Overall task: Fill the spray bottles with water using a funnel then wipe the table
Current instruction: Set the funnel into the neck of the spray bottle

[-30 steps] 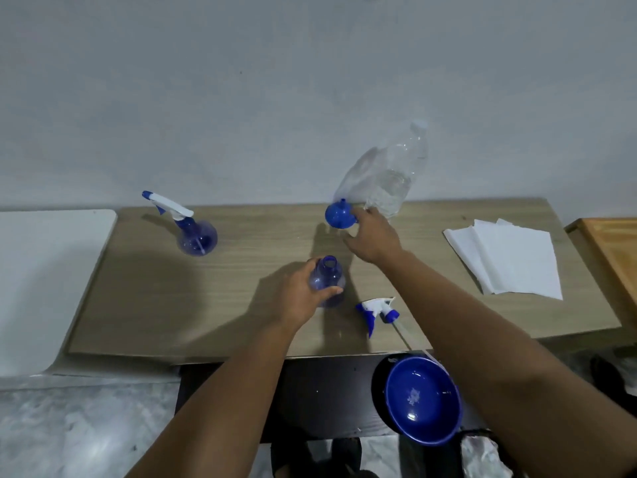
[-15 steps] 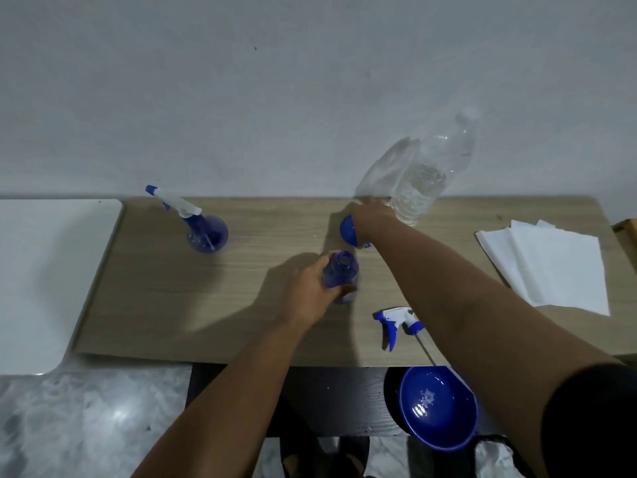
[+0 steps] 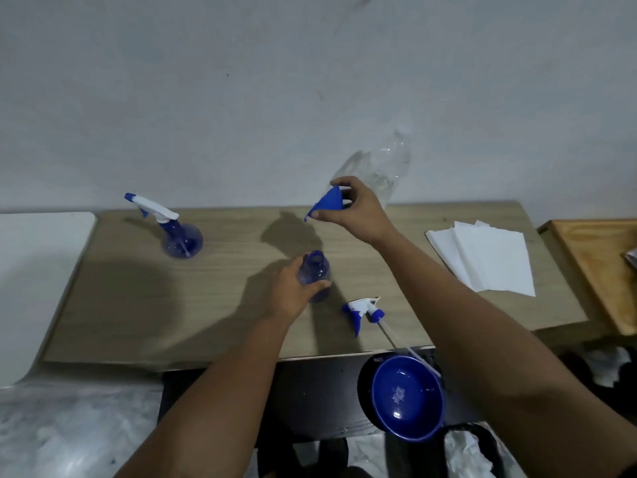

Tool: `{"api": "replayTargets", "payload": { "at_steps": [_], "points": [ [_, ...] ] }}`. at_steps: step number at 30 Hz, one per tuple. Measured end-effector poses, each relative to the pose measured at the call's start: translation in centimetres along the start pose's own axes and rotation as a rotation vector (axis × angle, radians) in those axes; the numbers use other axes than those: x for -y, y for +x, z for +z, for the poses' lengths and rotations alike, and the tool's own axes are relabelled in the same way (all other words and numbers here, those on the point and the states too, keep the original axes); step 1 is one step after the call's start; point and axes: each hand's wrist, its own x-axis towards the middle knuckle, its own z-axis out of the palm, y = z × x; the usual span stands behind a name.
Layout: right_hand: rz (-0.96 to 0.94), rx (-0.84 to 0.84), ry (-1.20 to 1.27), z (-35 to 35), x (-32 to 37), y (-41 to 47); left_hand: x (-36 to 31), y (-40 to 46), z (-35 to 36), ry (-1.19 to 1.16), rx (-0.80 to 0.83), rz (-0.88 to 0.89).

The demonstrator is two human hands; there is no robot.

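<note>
While left hand (image 3: 289, 291) grips bottle (image 3: 315, 276), right hand (image 3: 355, 205) raises funnel (image 3: 329, 203)

Open spray bottle (image 3: 315, 276): translucent blue, uncapped, upright, table centre; funnel (image 3: 329, 203): blue, raised above the table, tilted, spout down-left; spray head (image 3: 363, 312): white and blue, detached, lying near edge; second spray bottle (image 3: 175, 229): blue, capped, upright, far left; clear water bottle (image 3: 387, 170): far edge; white paper towels (image 3: 482, 257): flat, right.

Right hand (image 3: 358, 205) holding funnel (image 3: 329, 203), left hand (image 3: 293, 291) gripping open bottle (image 3: 315, 274)
</note>
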Motion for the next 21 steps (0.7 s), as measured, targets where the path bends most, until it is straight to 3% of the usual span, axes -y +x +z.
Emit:
{"api": "replayTargets", "payload": {
  "at_steps": [3,7,17,21],
  "points": [
    [0.013,-0.010,0.223,0.6,0.3,-3.6,-0.6,-0.5,0.5,0.025,-0.008,-0.016],
    [-0.022,-0.057,0.323,2.2,-2.1,-6.8,-1.1,-0.6,0.7,0.085,-0.025,-0.053],
    [-0.121,-0.054,0.231,3.6,-5.9,-9.4,-0.3,-0.4,1.0,0.251,-0.055,-0.112],
    [-0.107,0.105,0.113,2.1,-5.3,-10.2,0.1,-1.1,-0.1,0.125,0.097,-0.039]
  ]
}}
